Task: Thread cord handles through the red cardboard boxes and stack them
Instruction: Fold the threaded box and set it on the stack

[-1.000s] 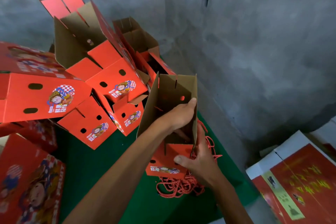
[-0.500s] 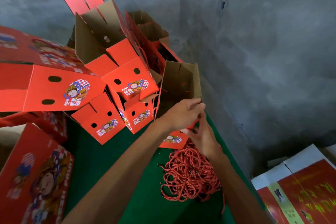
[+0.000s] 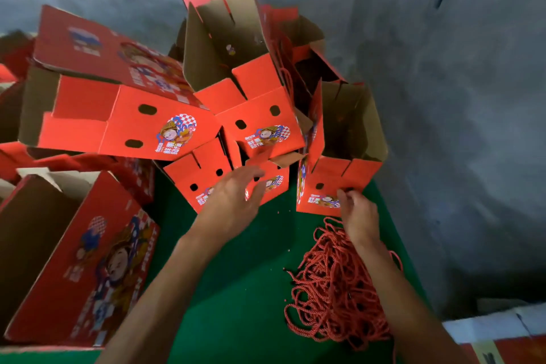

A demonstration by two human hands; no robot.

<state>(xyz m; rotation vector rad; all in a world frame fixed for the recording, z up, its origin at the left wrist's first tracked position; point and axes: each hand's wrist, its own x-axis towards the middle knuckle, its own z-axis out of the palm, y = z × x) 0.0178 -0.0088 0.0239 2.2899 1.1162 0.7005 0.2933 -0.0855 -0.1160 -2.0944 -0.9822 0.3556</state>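
Right hand [image 3: 359, 211] is reaching to the near face of the open box [image 3: 339, 183] at the right, fingertips pinching at its right-hand handle hole; probably feeding or seating a cord end there, though the cord itself is too small to make out at the fingers. Left hand [image 3: 233, 195] is hovering with fingers spread and loose, holding nothing, just over the small red boxes [image 3: 206, 174] at the foot of the pile, likely heading for the next one. The open box is standing upright on the green bench [image 3: 236, 289], flaps up, mouth facing the camera so both holes are reachable; its brown inside is showing nothing that can be told apart. The heap of red cords [image 3: 334, 289] is lying just near of that box, under the right forearm, handy for the threading hand. Farther left and far, the pile of red boxes [image 3: 165, 124] is leaning against the grey wall [image 3: 443, 97], tipped every way, several open and looking empty. A big printed carton [image 3: 79, 260] is sitting open at near left, contents not visible. Stacking is looking partly done, not tidy.
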